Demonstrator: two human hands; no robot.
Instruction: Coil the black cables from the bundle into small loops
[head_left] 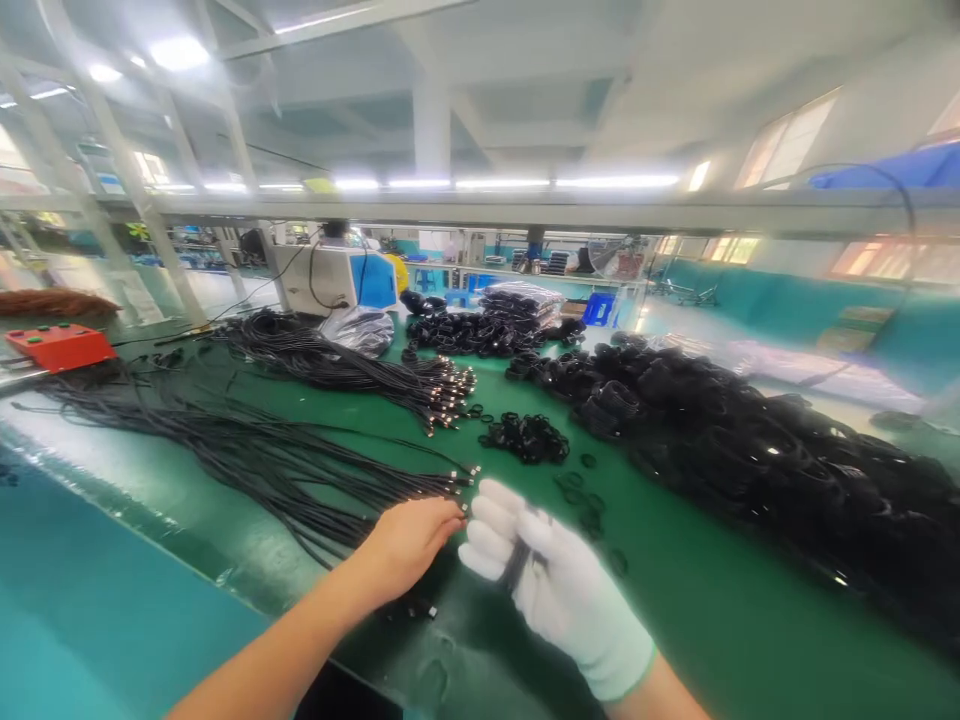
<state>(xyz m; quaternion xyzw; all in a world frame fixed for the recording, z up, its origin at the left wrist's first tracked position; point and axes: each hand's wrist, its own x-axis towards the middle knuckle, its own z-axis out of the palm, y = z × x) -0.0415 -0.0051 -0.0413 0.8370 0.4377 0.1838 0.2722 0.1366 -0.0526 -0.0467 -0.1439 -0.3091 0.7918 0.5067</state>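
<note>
My left hand (409, 545), bare, is closed at the ends of a spread bundle of black cables (300, 480); its fingertips pinch near a cable's small light connector tip. Close beside it, my right hand (555, 585) wears a white glove. Its fingers curl around a short dark bunch of cable ends (516, 565), partly hidden by the glove and blurred. Past the hands lies a small heap of black rings (525, 438), with several loose ones nearer the glove. A second cable bundle (352, 365), with metal connectors at its right end, lies farther back.
A big pile of coiled black cables (720, 440) covers the right of the green table (675, 610). More coils (472, 333) and a white and blue machine (337, 278) stand behind. A red box with buttons (61, 346) sits far left. A shelf beam (480, 212) crosses above.
</note>
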